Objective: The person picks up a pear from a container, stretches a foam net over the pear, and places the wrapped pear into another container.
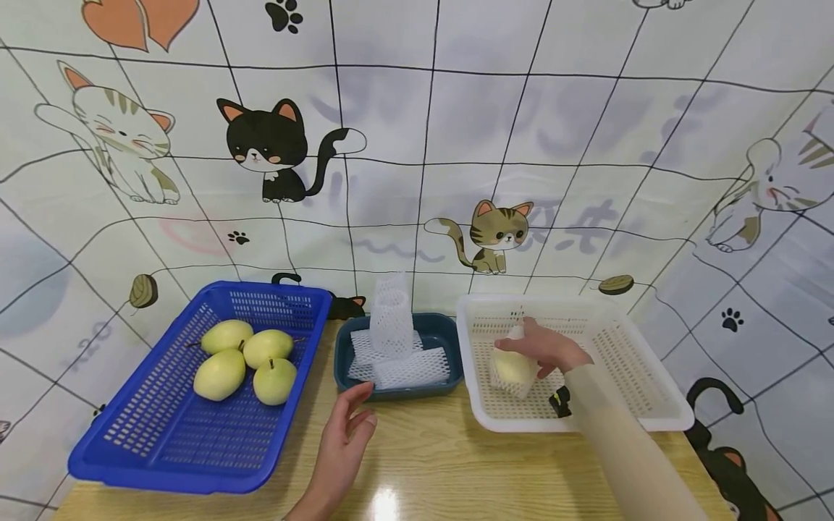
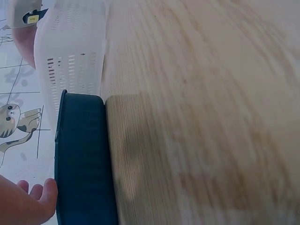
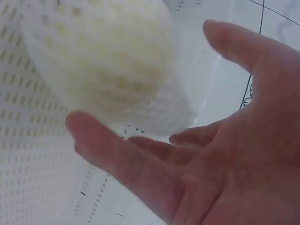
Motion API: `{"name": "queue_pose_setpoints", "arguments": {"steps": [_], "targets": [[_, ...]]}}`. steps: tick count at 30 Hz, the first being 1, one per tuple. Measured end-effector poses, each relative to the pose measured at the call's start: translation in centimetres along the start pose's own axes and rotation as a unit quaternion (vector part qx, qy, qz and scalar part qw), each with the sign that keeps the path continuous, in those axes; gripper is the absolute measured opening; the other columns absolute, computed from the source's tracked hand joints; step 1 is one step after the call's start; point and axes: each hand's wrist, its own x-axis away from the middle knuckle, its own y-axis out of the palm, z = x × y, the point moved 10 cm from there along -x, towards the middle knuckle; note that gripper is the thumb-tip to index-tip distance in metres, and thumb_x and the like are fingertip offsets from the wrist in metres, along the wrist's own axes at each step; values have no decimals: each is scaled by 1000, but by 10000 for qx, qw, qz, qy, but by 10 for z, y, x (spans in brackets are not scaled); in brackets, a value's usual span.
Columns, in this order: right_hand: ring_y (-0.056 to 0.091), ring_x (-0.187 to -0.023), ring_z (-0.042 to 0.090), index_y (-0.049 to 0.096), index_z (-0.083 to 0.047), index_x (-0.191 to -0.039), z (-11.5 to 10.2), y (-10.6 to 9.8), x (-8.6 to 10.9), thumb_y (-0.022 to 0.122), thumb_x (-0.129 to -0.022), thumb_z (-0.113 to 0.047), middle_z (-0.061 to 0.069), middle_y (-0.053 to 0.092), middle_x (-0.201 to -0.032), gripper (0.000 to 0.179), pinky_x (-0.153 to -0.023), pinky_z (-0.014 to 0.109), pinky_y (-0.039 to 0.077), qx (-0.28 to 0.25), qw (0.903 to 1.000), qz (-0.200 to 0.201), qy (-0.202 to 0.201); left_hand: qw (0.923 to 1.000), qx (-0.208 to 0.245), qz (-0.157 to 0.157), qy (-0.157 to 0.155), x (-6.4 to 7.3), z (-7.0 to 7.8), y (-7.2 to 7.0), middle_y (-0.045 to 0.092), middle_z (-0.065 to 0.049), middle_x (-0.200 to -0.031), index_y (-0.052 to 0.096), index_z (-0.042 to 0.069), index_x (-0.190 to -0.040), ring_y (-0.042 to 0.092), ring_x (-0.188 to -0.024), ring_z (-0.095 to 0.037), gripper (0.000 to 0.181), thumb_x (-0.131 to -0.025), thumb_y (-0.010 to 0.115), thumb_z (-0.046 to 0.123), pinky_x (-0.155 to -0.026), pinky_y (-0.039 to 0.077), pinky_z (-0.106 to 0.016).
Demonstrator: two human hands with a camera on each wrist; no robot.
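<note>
A pale yellow pear in a white foam net (image 1: 515,372) lies in the left part of the white basket (image 1: 521,425). My right hand (image 1: 550,349) is right beside it, reaching in from the right. In the right wrist view the fingers of my right hand (image 3: 253,154) are spread around the netted pear (image 3: 108,61) and do not grip it. My left hand (image 1: 344,443) hangs loosely curled with nothing in it, fingertips right at the front rim of the dark teal tray (image 1: 407,395). White foam nets (image 1: 412,369) lie in that tray, one standing upright.
On the left a blue basket (image 1: 189,470) holds several bare yellow pears (image 1: 220,375). All the containers stand on a wooden table (image 1: 449,463), against a wall covering printed with cartoon cats (image 1: 498,228). A black band (image 1: 560,401) is at my right wrist.
</note>
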Motion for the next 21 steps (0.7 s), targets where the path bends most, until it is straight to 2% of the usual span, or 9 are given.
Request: {"name": "queue_pose_setpoints", "arguments": {"steps": [7,12,14,18,21], "targets": [[48,-132,50,3,10,-160,-2,-15,2,63,-98,-52,39,24,-158,106,-74,49,60,390,9990,201,62,10000,6,0,-85,-1,0,-3,51,-19,-149,51,2,-143,46,-138,-26,44,-100,57,-4,-108,47,-35],[40,-137,53,10,10,-160,-1,-23,6,60,-99,-52,39,20,-160,100,-77,53,59,640,9976,244,103,9999,-27,35,-104,0,-1,-4,52,-19,-149,52,2,-143,46,-137,-23,44,-100,58,-4,-107,47,-35],[37,-139,55,16,11,-159,-3,-27,8,58,-101,-51,40,22,-159,95,-86,60,56,897,9954,341,28,9999,-29,47,-88,0,-1,-5,52,-20,-148,53,2,-142,47,-137,-20,44,-99,58,-5,-107,47,-35],[35,-140,58,28,14,-154,-16,-36,17,55,-103,-49,40,31,-155,86,-105,69,40,1481,9858,737,-284,10000,-18,51,5,0,1,-5,52,-21,-147,53,1,-142,48,-135,-18,44,-99,58,-6,-106,48,-34],[38,-138,57,36,12,-152,-31,-42,30,53,-104,-48,39,38,-152,79,-106,71,37,1717,9760,1195,-597,10000,2,60,48,0,3,-7,53,-21,-147,53,1,-142,48,-135,-18,44,-99,57,-6,-107,48,-35]]}}
